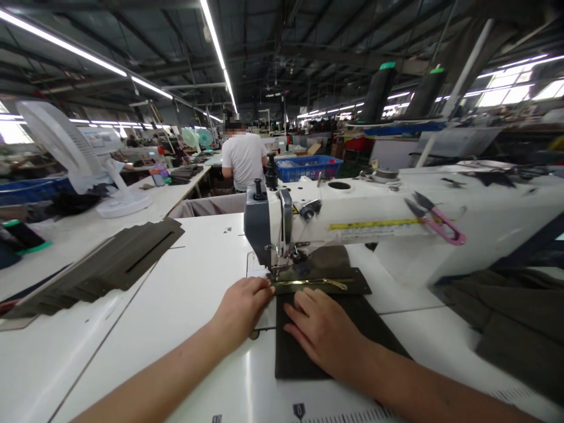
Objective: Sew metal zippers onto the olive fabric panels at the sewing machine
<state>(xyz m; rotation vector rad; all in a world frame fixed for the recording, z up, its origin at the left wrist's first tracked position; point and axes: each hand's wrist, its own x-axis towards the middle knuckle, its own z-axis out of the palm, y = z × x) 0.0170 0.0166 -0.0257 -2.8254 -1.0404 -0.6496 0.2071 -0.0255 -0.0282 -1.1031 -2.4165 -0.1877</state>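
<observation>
A dark olive fabric piece (304, 352) with a brass zipper (312, 284) lies under the presser foot of a white sewing machine (352, 220). My left hand (240, 308) rests at the fabric's left edge beside the needle, its fingers curled and pinching the edge. Flat on the fabric just below the zipper lies my right hand (324, 332), fingers stretched out and pressing down.
A stack of dark slotted fabric pieces (114, 261) lies at the left. Pink thread snips (436, 220) sit on the machine arm. More dark cloth (511, 317) is heaped at the right. A white fan (88, 158) stands further left; a person in a white shirt (244, 158) sits ahead.
</observation>
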